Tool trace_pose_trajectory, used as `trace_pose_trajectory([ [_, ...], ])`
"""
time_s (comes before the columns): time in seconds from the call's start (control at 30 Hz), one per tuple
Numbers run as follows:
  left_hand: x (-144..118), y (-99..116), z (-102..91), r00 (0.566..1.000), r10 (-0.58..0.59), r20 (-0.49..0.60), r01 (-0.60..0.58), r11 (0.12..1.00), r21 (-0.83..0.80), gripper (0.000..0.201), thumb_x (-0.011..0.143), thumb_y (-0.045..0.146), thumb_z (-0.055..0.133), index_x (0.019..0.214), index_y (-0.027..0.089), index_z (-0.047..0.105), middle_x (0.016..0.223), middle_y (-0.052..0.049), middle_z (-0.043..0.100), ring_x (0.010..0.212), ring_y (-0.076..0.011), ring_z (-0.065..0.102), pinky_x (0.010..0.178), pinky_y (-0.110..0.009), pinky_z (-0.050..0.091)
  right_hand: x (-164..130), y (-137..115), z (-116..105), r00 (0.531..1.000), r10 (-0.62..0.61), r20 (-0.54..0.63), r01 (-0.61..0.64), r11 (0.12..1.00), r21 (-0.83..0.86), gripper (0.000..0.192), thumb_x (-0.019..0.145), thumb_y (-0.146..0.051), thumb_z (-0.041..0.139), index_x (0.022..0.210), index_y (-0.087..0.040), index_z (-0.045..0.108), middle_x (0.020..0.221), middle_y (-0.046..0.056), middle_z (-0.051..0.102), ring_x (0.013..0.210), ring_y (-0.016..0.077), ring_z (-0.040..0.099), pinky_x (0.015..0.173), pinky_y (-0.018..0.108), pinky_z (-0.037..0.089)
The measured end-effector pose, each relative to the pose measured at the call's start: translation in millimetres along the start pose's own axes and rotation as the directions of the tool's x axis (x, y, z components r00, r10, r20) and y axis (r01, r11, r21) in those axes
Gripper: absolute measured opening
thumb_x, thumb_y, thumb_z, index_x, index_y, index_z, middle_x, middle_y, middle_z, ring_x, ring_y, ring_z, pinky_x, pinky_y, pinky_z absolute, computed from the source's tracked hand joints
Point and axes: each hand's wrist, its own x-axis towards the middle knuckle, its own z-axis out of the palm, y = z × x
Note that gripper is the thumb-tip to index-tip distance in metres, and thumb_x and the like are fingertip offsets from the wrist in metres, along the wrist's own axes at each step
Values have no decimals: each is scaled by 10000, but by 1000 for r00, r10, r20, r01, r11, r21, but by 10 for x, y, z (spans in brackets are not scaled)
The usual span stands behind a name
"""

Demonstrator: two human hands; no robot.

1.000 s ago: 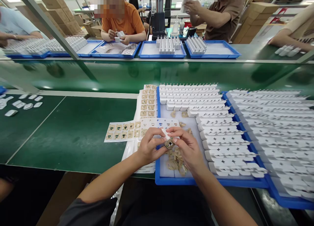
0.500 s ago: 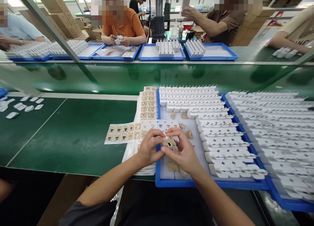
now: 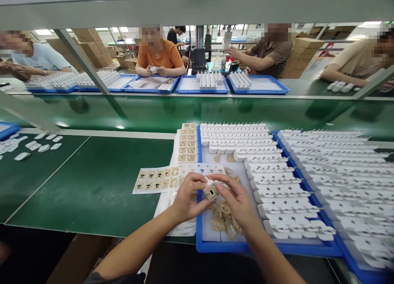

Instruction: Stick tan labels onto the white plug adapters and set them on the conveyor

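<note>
A white charger plug (image 3: pixel 211 191) is pinched between left hand (image 3: pixel 187 197) and right hand (image 3: pixel 235 202) above the blue tray (image 3: pixel 264 248), where peeled film scraps (image 3: pixel 223 218) lie beside many plug rows (image 3: pixel 271 181), suggesting the work is partway through.

Your table (image 3: pixel 92 181) carries a matt green mat; the conveyor belt (image 3: pixel 197 111) beyond is glossy green — reflective. Blue tray (image 3: pixel 234 247): smooth plastic. White plugs (image 3: pixel 277 193) — matt plastic. Label sheets (image 3: pixel 156 179) look like glossy paper.
</note>
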Motion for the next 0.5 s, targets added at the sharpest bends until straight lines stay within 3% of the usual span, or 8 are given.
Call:
trace_pose_trajectory([
  [0.13, -20, -6, 15, 997, 65, 39, -68, 995, 67, 342, 817, 151, 690, 1116, 223, 541, 1023, -85, 611, 934, -213, 609, 787, -391, 553, -5, 10, -18, 997, -72, -41, 71, 997, -25, 108, 928, -270, 626, 976, -274, 723, 1054, 38, 743, 1084, 210, 667, 966, 364, 523],
  [0.33, -31, -13, 13, 998, 46, 44, -48, 998, 45, 366, 828, 204, 709, 1145, 232, 528, 1024, -86, 614, 918, -212, 620, 770, -388, 558, 35, -7, -47, 1000, 8, -24, -7, 999, 43, 134, 922, -285, 608, 948, -251, 735, 1003, 52, 778, 993, 220, 723, 874, 357, 575],
  [0.5, -19, -1, 7, 998, 51, 40, -53, 997, 50, 341, 831, 205, 692, 1132, 228, 534, 1016, -88, 617, 910, -213, 624, 764, -385, 558, 30, -33, -79, 992, -124, 7, 123, 981, -152, 117, 941, -259, 595, 980, -245, 705, 1023, 53, 771, 971, 213, 725, 857, 354, 575],
])
